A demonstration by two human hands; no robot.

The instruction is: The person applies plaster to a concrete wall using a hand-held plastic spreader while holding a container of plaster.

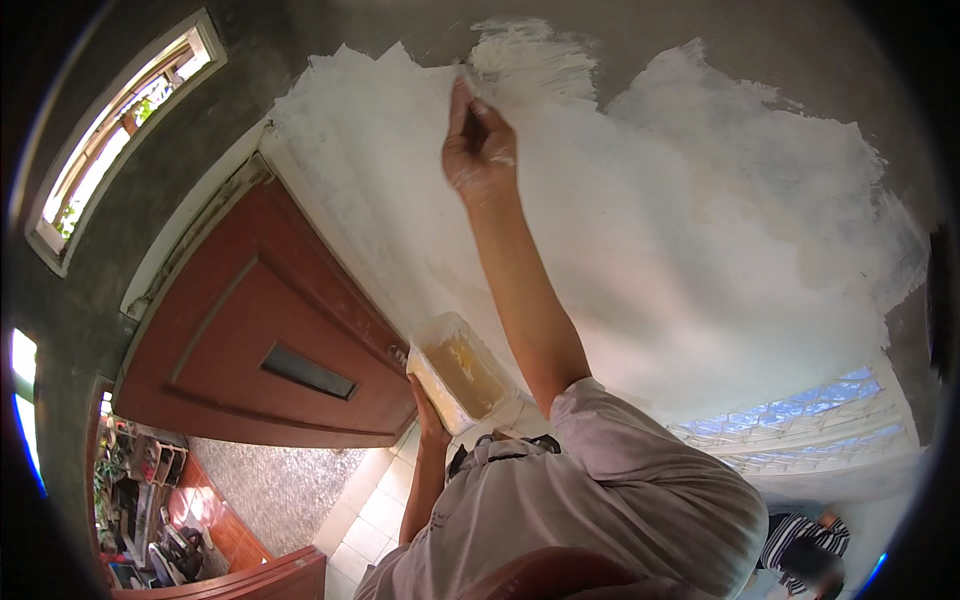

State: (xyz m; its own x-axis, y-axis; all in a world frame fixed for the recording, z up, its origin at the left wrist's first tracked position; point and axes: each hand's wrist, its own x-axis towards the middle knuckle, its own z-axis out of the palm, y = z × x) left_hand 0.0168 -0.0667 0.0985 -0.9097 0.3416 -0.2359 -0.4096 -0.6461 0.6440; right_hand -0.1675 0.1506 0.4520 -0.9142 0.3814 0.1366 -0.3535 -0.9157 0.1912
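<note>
My right hand [482, 145] is raised high against a grey wall [640, 40] partly covered in white coating [600, 230]. Its fingers are bent together and point up at a freshly streaked white patch [530, 60]. Whatever they hold is too thin or blurred to make out. Low on the left, my left hand [428, 412] grips the side of a rectangular translucent plastic tub [480, 385]. Pale residue and a yellowish smear show inside the tub, which is tilted toward me.
A reddish-brown door [240, 330] stands open on the left, close to the tub. Above it is a narrow window [125, 130]. White tiles [380, 515] cover the floor. Another person in a striped top [805, 540] is at the lower right, below a latticed window [800, 420].
</note>
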